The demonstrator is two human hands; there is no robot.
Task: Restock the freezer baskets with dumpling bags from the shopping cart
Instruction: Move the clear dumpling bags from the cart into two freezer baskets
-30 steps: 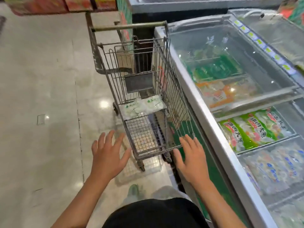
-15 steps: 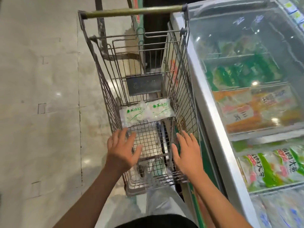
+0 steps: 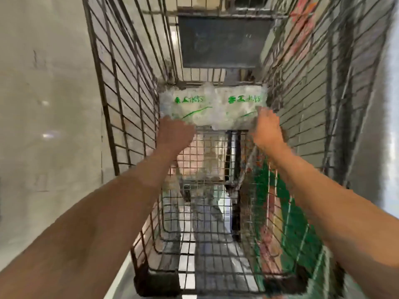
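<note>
Two clear dumpling bags with green print lie side by side at the far end of the wire shopping cart (image 3: 133, 117): a left bag (image 3: 187, 104) and a right bag (image 3: 239, 102). Both my arms reach deep into the cart. My left hand (image 3: 176, 132) is at the near edge of the left bag, with its fingers curled at that edge. My right hand (image 3: 267, 128) touches the near right corner of the right bag. Motion blur hides how its fingers lie.
The cart's wire sides rise close on both sides of my arms. A dark panel (image 3: 224, 39) hangs on its far wall. The pale tiled floor (image 3: 43, 104) is to the left, and the freezer's green front (image 3: 287, 212) shows through the right side.
The view has dropped down into the cart. Both hands moved from the cart's near end forward to the two dumpling bags at the far end.
</note>
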